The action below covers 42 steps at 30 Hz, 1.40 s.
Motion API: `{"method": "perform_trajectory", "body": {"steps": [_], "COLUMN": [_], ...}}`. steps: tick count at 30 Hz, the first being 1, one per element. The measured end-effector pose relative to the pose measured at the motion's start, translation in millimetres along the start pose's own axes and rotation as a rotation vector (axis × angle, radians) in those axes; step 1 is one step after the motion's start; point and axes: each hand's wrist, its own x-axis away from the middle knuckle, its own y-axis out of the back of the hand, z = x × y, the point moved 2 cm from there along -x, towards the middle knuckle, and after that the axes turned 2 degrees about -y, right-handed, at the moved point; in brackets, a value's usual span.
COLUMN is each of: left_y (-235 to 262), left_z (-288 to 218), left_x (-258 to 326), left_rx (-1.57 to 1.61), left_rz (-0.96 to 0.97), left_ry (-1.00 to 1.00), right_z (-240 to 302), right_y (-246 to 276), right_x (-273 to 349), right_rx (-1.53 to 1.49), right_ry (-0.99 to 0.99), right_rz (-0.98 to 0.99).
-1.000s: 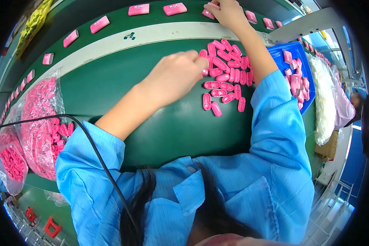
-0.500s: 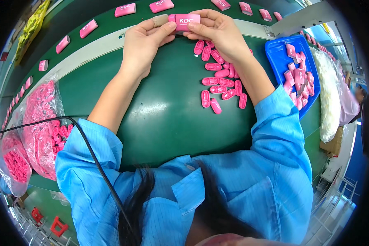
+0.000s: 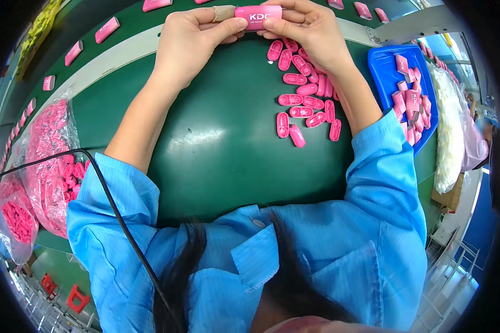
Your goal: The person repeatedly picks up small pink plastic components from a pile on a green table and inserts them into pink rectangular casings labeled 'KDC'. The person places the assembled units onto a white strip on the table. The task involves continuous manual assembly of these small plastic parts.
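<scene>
At the far side of the green worktop, a flat pink casing [image 3: 254,22] with white print is pinched between both my hands. My left hand [image 3: 191,44] grips its left end, a tan wrap around one finger. My right hand [image 3: 319,39] closes on the right end with thumb and fingers. Below the right hand lies a loose group of small pink oval end caps [image 3: 301,111], most with their hollow side up and a few turned over.
A blue tray [image 3: 376,72] at the right holds several pink casings. Along the far side, more casings [image 3: 107,30] stand spaced on a green belt behind a pale rail [image 3: 111,69]. Bags of pink parts [image 3: 47,161] sit at the left, near a black cable [image 3: 108,183]. White bag [image 3: 449,133] at far right.
The pink end piece that stuck out at the casing's left end now sits flush or is hidden by my left fingers. Both hands and the casing appear higher in view.
</scene>
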Motion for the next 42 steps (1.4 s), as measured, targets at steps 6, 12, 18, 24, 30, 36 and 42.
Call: {"method": "perform_trajectory", "body": {"steps": [6, 12, 18, 24, 30, 36, 42], "left_y": [-14, -19, -35, -39, -39, -22, -15], "left_z": [-15, -21, -18, -3, -11, 2, 12], "left_x": [11, 5, 6, 16, 14, -1, -9], "left_rx": [-0.014, -0.834, -0.639, -0.804, -0.843, -0.508, 0.262], "left_rz": [-0.036, -0.331, 0.207, 0.330, 0.247, 0.105, 0.016], "left_ry": [0.049, -0.618, -0.733, -0.863, -0.496, -0.219, 0.081], "right_z": [2, 1, -9, -4, 13, 34, 7], "right_y": [-13, -3, 25, 59, 67, 25, -7], "right_x": [2, -38, -92, -82, -60, -16, -2], "right_rx": [0.000, 0.348, 0.927, 1.404, 1.260, 0.714, 0.218], "right_ry": [0.088, 0.125, 0.383, 0.461, 0.344, 0.215, 0.084], "right_rz": [-0.096, -0.181, -0.375, -0.298, -0.183, -0.100, -0.098]}}
